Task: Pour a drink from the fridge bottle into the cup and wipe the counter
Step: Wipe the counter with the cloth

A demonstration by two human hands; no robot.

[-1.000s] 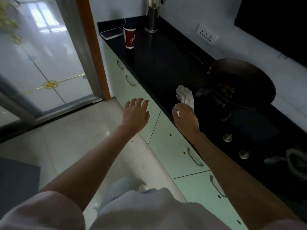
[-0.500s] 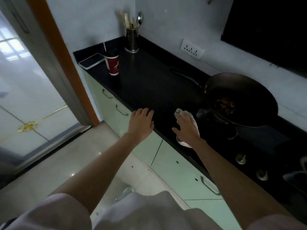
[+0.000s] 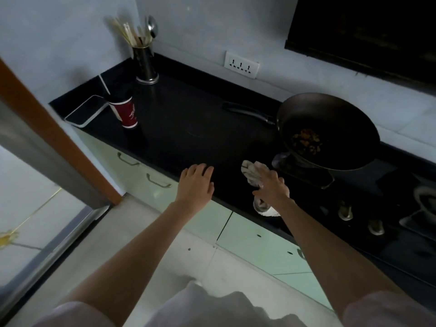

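Our right hand [image 3: 271, 187] presses flat on the crumpled white cloth [image 3: 253, 173], lower centre-right; left hand [image 3: 195, 182] relaxed, empty. Unwiped black worktop [image 3: 188, 119] runs up-left toward the red paper cup [image 3: 126, 112].

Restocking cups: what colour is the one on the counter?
Red with a pale mark, dark lid; cup, head view.

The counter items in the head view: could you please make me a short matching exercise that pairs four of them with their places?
Things:
1. red cup
2. cloth
3. wok
4. utensil holder

Places:
A. on the stove burner at the right
B. in the back corner by the wall
C. under the right hand, near the counter's front edge
D. near the left end, beside a white tray

Pairs: 1-D, 2-C, 3-A, 4-B
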